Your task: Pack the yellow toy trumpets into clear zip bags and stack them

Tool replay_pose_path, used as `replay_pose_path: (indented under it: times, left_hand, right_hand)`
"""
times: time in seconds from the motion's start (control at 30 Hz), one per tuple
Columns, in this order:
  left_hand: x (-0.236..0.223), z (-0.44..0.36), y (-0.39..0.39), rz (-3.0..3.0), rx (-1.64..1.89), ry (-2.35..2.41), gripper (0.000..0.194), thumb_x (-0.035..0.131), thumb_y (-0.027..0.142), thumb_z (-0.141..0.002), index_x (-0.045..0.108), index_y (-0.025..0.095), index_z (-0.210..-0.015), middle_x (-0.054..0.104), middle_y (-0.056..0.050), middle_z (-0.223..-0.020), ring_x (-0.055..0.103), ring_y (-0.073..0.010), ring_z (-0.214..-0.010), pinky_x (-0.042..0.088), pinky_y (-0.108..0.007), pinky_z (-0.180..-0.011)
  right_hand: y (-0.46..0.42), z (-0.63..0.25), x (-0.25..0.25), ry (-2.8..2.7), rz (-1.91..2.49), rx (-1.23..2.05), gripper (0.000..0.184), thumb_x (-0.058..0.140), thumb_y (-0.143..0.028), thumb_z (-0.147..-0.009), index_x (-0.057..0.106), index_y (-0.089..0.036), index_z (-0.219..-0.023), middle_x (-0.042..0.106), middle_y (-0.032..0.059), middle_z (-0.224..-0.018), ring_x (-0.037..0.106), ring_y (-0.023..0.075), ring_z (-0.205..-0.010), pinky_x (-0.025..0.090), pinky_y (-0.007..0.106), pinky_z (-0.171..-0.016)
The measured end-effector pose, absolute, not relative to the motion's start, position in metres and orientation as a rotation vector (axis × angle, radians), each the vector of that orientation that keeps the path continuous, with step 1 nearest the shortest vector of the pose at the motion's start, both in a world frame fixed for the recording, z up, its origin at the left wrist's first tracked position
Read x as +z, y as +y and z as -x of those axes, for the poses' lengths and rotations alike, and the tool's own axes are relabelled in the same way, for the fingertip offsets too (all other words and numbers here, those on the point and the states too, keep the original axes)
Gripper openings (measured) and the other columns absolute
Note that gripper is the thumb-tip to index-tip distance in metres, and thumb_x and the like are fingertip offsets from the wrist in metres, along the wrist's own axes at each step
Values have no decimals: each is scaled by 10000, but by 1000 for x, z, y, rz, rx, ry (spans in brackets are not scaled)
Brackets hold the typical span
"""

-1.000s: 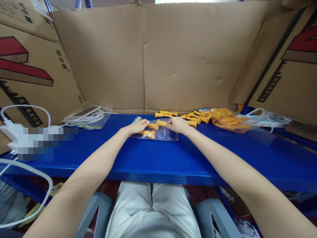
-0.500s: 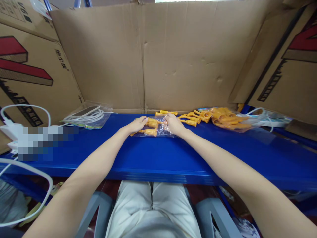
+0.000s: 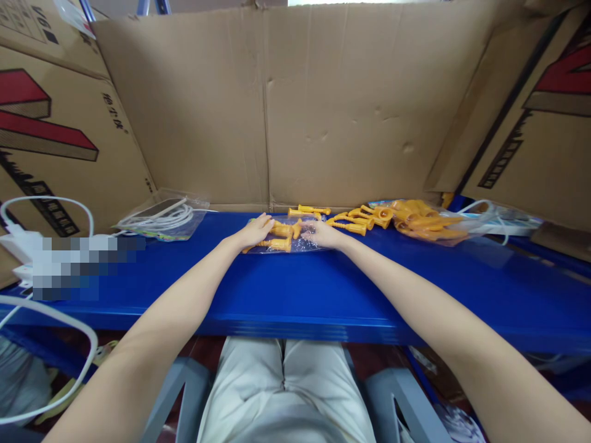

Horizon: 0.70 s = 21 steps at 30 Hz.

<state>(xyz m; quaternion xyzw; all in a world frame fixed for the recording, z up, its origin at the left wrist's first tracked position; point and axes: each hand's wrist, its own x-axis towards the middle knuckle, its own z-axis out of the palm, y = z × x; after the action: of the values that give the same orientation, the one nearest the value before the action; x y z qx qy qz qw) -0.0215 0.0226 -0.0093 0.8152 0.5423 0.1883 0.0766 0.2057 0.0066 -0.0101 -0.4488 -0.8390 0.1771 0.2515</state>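
A small clear plastic bag (image 3: 302,244) lies on the blue table (image 3: 295,289) with a few yellow plastic pieces (image 3: 280,237) inside it. My left hand (image 3: 255,232) rests on the bag's left end, fingers curled on the plastic. My right hand (image 3: 323,234) presses on the bag's right end, fingers pointing left toward the yellow pieces. Both hands touch the bag; whether a finger pinches a single piece is hidden.
More loose yellow pieces (image 3: 355,219) lie behind my right hand, and a bag full of them (image 3: 422,223) sits further right. A bag of white cable (image 3: 161,218) lies at the left. Cardboard walls (image 3: 277,104) enclose the table on three sides.
The bag and its yellow pieces have bunched up and shifted away from me. My right hand has slid left along the bag; my left hand has stayed at its left end.
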Motion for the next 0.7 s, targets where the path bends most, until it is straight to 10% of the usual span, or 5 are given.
replay_pose_path:
  times: [0.33,0.7]
  left_hand:
    - [-9,26,28,-2504,326,1547,687,115,520,-933,400,149,-1436,224,-57,-1556,121,-196,-1456,104,-371,-1173]
    - [-18,45,50,-2455,395,1550,688,131,526,-917,358,174,-1462,182,-35,-1571,78,-217,-1460,72,-388,-1178]
  right_hand:
    - [-2,-235,10,-2063,1884,-383,339,449,-213,-892,640,-113,-1152,609,177,-1221,559,280,-1150,433,367,-947]
    - [19,-267,5,-2067,2231,-15,465,522,-172,-819,597,-144,-1277,641,170,-1213,614,287,-1112,492,362,-868]
